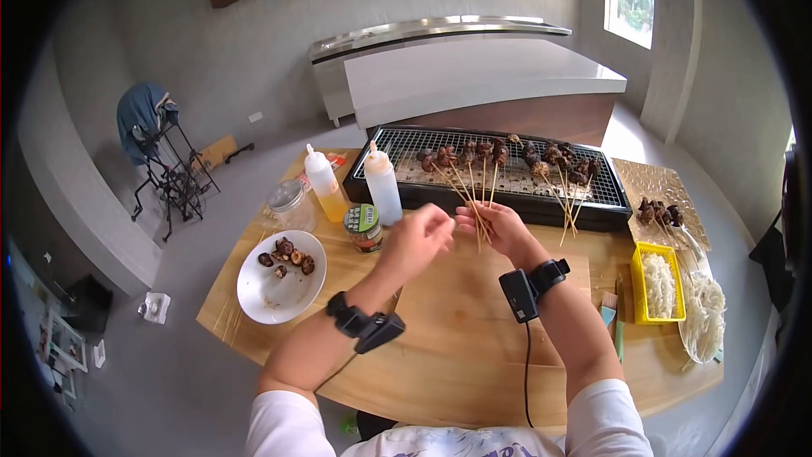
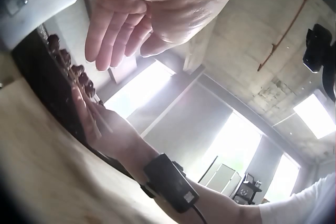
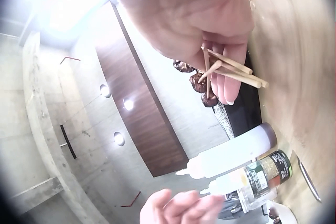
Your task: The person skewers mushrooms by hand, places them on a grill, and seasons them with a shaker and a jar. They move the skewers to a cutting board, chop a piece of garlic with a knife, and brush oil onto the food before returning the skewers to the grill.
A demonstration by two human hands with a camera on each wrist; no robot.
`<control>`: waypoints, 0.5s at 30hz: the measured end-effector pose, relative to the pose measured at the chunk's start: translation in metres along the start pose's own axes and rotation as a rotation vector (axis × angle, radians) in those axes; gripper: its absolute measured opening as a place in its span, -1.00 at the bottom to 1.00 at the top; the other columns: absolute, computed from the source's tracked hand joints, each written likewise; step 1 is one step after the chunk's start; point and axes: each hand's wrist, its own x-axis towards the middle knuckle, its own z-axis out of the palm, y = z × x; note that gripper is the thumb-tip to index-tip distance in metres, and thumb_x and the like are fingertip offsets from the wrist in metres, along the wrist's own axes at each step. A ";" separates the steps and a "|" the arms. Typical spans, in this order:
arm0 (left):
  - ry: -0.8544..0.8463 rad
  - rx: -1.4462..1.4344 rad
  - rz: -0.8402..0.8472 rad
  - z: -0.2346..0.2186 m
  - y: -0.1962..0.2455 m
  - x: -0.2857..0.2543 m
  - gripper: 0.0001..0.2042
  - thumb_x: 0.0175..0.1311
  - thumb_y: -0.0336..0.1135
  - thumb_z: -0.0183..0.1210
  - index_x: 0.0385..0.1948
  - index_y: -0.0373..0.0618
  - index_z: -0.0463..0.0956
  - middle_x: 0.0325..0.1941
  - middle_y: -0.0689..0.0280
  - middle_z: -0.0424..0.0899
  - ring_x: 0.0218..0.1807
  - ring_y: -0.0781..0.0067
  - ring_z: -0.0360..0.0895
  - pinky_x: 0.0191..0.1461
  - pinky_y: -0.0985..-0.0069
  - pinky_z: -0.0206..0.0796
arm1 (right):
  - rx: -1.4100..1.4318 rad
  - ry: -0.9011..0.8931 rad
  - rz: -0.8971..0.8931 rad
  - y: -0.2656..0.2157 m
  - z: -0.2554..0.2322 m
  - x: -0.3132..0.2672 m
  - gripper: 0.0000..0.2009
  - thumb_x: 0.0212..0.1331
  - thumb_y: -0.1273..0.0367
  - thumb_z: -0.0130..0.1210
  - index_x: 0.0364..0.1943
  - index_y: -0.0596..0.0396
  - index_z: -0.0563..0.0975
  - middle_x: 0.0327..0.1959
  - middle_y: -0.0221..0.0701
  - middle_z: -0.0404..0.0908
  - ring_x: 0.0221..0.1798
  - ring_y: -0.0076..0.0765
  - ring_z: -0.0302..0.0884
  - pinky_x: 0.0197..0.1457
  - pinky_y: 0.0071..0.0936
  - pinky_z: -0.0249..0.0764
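Note:
Thin wooden skewer sticks (image 1: 480, 218) fan out from my right hand (image 1: 501, 230), which grips them near their lower ends at the grill's front edge. The right wrist view shows the blunt stick ends (image 3: 239, 76) crossing at the fingers of my right hand (image 3: 202, 29). Dark browned pieces (image 1: 485, 151) on these skewers lie over the grill (image 1: 406, 152). My left hand (image 1: 416, 241) hovers just left of the sticks, its fingers loosely bent and holding nothing; the left wrist view shows the same hand (image 2: 152, 11) with relaxed fingers. More skewers (image 1: 565, 195) lie at the grill's right.
Two squeeze bottles (image 1: 326, 184), a glass jar (image 1: 290, 203) and a green-labelled jar (image 1: 364, 228) stand left. A white plate (image 1: 275, 300) holds brown pieces. Right are a yellow basket (image 1: 641, 300), a brush (image 1: 608, 308), pale strands (image 1: 704, 313) and a gold tray (image 1: 651, 178). A board (image 1: 474, 322) lies in front.

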 end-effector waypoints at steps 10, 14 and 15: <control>-0.185 -0.255 -0.415 0.045 -0.028 0.062 -0.51 0.18 0.14 0.01 -0.31 -0.24 0.41 -0.51 0.25 0.47 -0.69 0.52 0.44 -0.72 0.62 0.28 | -0.356 0.081 0.057 -0.017 -0.007 -0.020 -0.77 0.24 0.35 -0.08 -0.19 0.28 0.45 -0.26 -0.21 0.59 -0.25 -0.23 0.61 -0.18 -0.38 0.57; -0.149 -0.356 -0.410 0.054 -0.036 0.074 -0.68 0.13 -0.05 0.15 -0.44 -0.16 0.48 -0.56 0.33 0.48 -0.70 0.57 0.41 -0.74 0.66 0.21 | -0.354 0.064 0.102 -0.018 -0.011 -0.021 -0.79 0.23 0.37 -0.06 -0.21 0.27 0.45 -0.25 -0.23 0.59 -0.24 -0.22 0.61 -0.24 -0.36 0.59; -0.151 -0.355 -0.412 0.055 -0.039 0.076 -0.68 0.13 -0.05 0.15 -0.44 -0.16 0.48 -0.56 0.33 0.48 -0.70 0.57 0.41 -0.74 0.66 0.21 | -0.345 0.044 0.100 -0.018 -0.011 -0.022 -0.81 0.23 0.39 -0.06 -0.22 0.27 0.45 -0.25 -0.23 0.59 -0.23 -0.21 0.62 -0.25 -0.37 0.59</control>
